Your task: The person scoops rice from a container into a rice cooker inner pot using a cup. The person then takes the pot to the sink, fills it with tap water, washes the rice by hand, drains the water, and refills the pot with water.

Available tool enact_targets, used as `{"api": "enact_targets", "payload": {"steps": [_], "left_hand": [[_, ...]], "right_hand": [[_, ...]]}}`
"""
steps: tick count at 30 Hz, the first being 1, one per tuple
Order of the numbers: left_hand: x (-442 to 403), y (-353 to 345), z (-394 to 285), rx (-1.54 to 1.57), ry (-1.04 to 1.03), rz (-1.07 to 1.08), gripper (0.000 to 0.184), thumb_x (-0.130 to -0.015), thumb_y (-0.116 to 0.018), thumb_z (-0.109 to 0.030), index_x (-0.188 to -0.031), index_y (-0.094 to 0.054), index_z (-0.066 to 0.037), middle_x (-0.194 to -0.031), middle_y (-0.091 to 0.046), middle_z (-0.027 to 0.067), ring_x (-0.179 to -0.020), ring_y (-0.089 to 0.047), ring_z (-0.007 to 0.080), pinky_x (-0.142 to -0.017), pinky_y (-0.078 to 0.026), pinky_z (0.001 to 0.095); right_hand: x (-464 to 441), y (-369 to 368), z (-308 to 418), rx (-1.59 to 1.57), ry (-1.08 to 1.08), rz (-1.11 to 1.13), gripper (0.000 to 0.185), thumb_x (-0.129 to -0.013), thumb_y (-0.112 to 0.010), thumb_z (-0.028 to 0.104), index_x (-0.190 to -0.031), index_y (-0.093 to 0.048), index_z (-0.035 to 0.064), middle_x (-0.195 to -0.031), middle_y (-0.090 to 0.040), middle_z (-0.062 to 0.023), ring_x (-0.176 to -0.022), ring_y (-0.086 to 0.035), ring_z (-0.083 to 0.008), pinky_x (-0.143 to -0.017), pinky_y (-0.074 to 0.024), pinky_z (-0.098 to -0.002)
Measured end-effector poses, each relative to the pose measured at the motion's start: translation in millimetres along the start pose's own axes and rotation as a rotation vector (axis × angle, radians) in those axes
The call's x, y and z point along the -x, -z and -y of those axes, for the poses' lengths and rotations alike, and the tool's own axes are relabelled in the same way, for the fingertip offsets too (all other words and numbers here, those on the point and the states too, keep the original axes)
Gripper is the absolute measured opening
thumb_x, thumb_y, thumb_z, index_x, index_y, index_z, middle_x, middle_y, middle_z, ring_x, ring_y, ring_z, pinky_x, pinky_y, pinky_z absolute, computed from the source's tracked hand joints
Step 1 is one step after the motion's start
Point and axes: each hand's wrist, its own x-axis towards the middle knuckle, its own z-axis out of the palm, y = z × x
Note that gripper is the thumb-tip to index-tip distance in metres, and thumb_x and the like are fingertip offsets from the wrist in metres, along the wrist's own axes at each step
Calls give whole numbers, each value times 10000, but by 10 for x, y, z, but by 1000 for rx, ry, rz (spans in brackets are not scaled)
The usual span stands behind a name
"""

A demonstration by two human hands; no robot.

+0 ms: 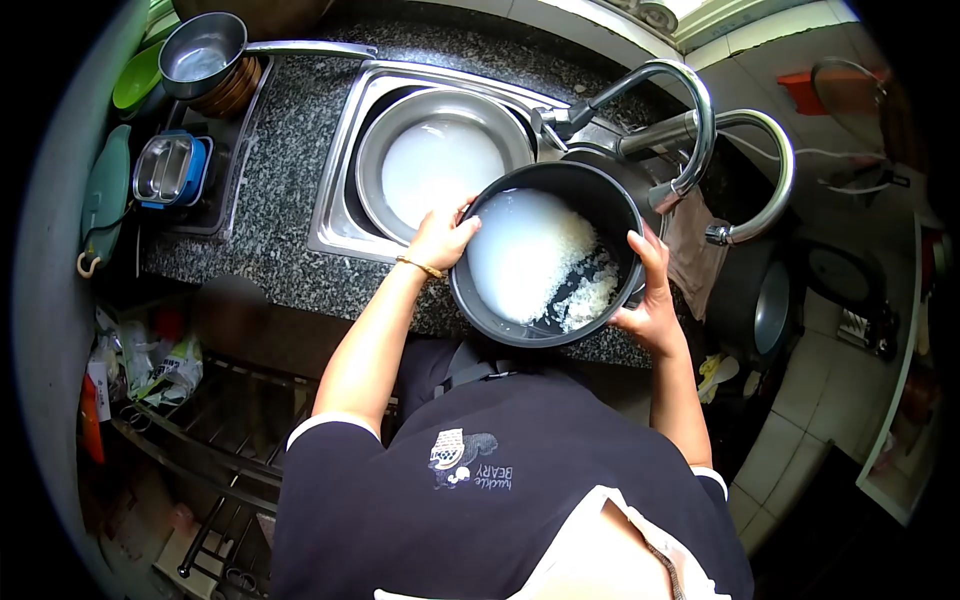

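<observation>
A dark pot (462,290) is held between my two hands, tilted toward the sink. Inside it, cloudy white water lies on the left and wet rice (588,300) shows on the right and lower side. My left hand (440,240) grips the pot's left rim, fingers closed round the edge. On the right side, my right hand (650,300) clasps the rim and outer wall. Beyond the pot, a metal basin (373,130) sits in the steel sink (332,225), holding more cloudy white water (430,165).
Two curved faucets (705,120) rise behind the pot on the right. A saucepan (203,55) stands on stacked brown bowls at the back left, near a blue-rimmed steel lunch box (165,170). The speckled counter (270,200) runs left of the sink.
</observation>
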Motion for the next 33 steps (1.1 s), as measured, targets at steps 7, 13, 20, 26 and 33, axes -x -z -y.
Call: {"api": "enact_targets", "payload": {"steps": [7,13,20,26,33], "left_hand": [[16,144,-34,2,98,-99,447,-832,-480,-159,-1244,-436,7,-1128,-554,160,-1043,-519,202,-898,-387,283],[3,125,42,75,34,-211,469,-920,-345,-248,-1299,-353,27,-1298,-416,188,-1199,-403,234,-987,-309,296],[-42,118,90,322,129,-161,547,-927,-272,-329,-1352,-259,17,-1383,-298,175,-1258,-324,245,-1006,-295,338],[-38,109,15,296,168,-146,580,-914,-285,-360,-1354,-252,18,-1390,-288,173,-1282,-283,255,-1027,-257,349],[-17,129,-151,241,198,-146,580,-895,-298,-343,-1356,-262,8,-1394,-289,164,-1268,-296,248,-1006,-267,341]], "right_hand": [[-234,-132,148,-295,87,-53,820,-560,-783,466,-1204,-416,116,-1366,-286,-226,-1283,-254,-368,-1036,-221,-459],[-312,-132,229,-262,78,-44,835,-560,-795,433,-1223,-403,112,-1360,-289,-243,-1265,-291,-374,-1025,-246,-455],[-371,-126,257,-234,85,-68,851,-559,-797,434,-1225,-401,83,-1343,-309,-257,-1251,-315,-378,-1020,-260,-450],[-373,-131,304,-255,68,-84,852,-557,-804,423,-1225,-402,78,-1334,-323,-255,-1243,-328,-373,-1018,-264,-449],[-358,-128,330,-245,50,-89,860,-554,-808,416,-1226,-400,66,-1326,-328,-259,-1237,-337,-369,-1016,-273,-443]]}}
